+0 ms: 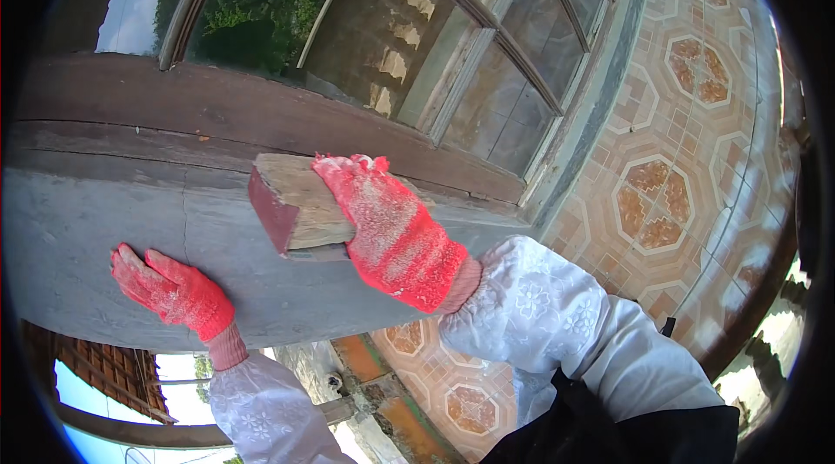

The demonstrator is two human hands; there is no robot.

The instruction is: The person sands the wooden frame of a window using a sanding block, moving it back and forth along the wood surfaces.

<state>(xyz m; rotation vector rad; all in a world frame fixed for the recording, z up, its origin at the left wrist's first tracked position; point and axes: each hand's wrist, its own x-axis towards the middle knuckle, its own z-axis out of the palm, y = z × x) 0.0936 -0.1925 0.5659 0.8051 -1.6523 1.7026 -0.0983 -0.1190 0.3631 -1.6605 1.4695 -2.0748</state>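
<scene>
My right hand (pixel 396 233), in a dusty red knit glove, is wrapped over a wooden block (pixel 304 199). The block has rough brown sides and a dark red end face that points left. It is held against or just over the grey wall surface (pixel 78 225), close below the brown wooden window frame (pixel 130 94); whether it touches is hidden. Lower left, my left hand (pixel 174 290) wears a matching red glove, whitened with dust. Its fingers are stretched out on the grey surface, with nothing held.
Window panes (pixel 261 12) reflect green leaves and sky. A patterned tile floor (pixel 687 142) with brown octagons runs along the right. A thin crack (pixel 184 212) marks the grey surface. Part of a tiled roof (pixel 109 373) shows at lower left.
</scene>
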